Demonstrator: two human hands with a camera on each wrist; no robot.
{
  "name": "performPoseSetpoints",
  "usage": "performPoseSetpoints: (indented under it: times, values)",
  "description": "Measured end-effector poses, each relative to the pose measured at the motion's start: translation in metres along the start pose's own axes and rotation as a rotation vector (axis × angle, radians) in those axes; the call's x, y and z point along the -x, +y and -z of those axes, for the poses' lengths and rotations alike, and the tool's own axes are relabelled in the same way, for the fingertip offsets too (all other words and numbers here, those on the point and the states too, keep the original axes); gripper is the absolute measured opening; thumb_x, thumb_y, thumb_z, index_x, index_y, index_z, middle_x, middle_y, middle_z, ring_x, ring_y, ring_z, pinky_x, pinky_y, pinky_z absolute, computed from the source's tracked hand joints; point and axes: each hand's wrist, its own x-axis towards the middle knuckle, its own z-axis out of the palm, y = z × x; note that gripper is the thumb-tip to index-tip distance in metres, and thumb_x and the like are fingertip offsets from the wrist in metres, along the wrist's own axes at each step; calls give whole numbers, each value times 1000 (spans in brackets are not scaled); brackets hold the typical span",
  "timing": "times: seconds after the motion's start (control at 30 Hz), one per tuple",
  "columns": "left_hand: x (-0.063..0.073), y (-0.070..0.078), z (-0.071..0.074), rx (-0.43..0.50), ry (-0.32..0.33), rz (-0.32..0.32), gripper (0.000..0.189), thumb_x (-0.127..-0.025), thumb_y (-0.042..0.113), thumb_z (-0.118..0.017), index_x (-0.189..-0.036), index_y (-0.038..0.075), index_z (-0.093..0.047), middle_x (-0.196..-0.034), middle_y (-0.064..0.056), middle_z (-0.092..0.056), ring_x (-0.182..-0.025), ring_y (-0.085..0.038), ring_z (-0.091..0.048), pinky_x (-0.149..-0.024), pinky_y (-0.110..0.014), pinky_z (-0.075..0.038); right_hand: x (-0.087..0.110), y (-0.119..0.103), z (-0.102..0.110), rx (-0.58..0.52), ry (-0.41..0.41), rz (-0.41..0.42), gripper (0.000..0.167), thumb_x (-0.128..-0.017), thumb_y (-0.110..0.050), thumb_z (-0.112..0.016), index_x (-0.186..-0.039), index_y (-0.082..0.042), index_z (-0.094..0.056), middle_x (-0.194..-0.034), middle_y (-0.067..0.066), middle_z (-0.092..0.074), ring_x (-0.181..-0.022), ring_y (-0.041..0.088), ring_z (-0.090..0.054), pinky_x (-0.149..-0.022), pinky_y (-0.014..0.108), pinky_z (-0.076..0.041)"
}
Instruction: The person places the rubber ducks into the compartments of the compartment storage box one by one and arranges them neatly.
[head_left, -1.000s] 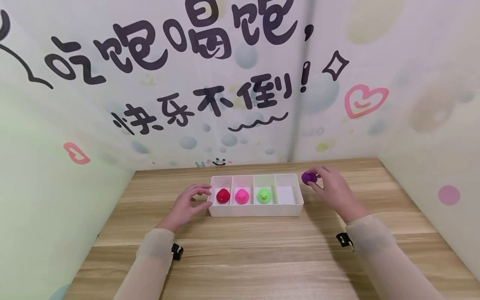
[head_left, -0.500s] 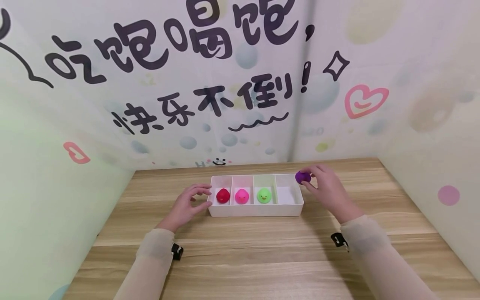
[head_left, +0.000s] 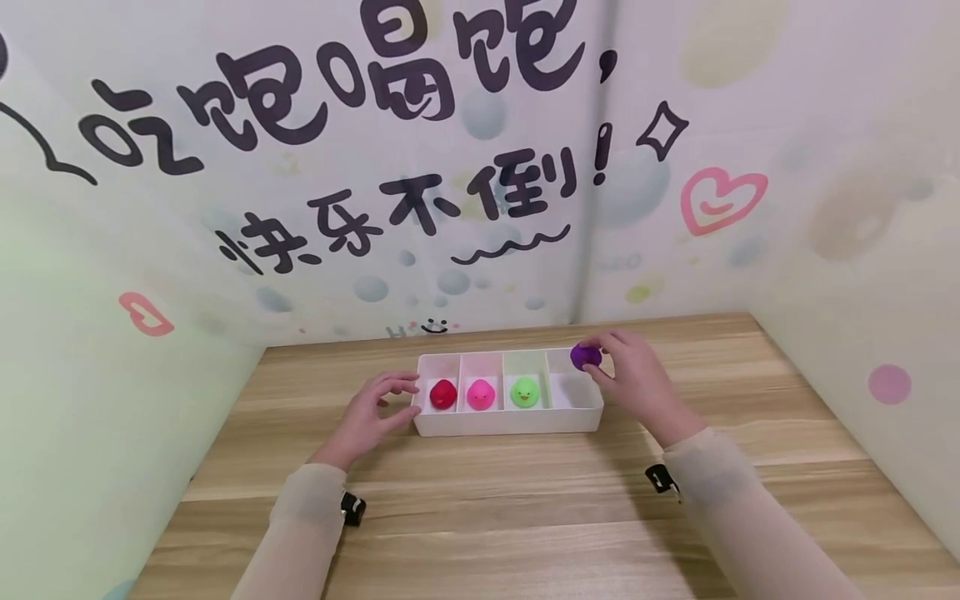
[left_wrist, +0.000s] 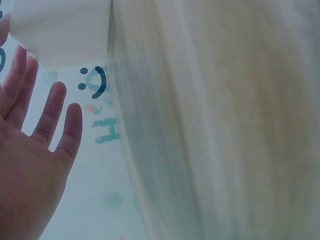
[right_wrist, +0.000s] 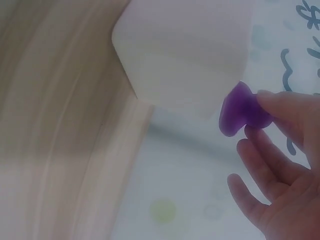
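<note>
A white box with side-by-side compartments stands on the table. From left to right it holds a red toy duck, a pink one and a green one with a smiling beak. My right hand pinches a purple toy duck between thumb and fingers, over the back of the rightmost compartment, where no toy lies. In the right wrist view the purple toy duck is beside the box's upper edge. My left hand has its fingers spread, fingertips right at the box's left end.
Wood-grain table extends in front of the box. Close behind it rises a printed white wall with dark lettering, and side walls flank the table. A black wrist strap piece shows under the right sleeve.
My right hand has carried the purple toy duck leftward, from beyond the box's right end to over its rightmost compartment. The left hand keeps its place at the box. The head view has shifted slightly.
</note>
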Motion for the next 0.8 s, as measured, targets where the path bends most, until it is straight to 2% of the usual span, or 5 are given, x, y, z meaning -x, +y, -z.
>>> performPoseSetpoints:
  times: [0.23,0.53,0.8]
  values:
    - [1,1,0,1,-4,9,29,-92,22,-81,-117,13,-71,-145,-1,-60,-123,-27,-57,-96,-50,-49,-2,-5,-6,0,-34,10,26,-86,-6,-82,-110,-5,-73,-106,13,-71,-101,33,-65,-93,51,-53]
    - [0,0,1,0,-9,13,32,-92,21,-80,-120,10,-70,-146,-2,-59,-123,-28,-56,-97,-51,-48,-3,-6,-17,-27,-133,12,25,-87,-7,-82,-109,-3,-73,-107,13,-71,-103,36,-67,-95,52,-55]
    - [1,0,1,12,-17,44,32,-92,24,-80,-120,13,-70,-147,0,-58,-125,-27,-55,-99,-50,-48,-6,-6,-22,34,-227,-28,26,-86,-10,-84,-110,-6,-72,-104,10,-74,-100,33,-70,-92,50,-57]
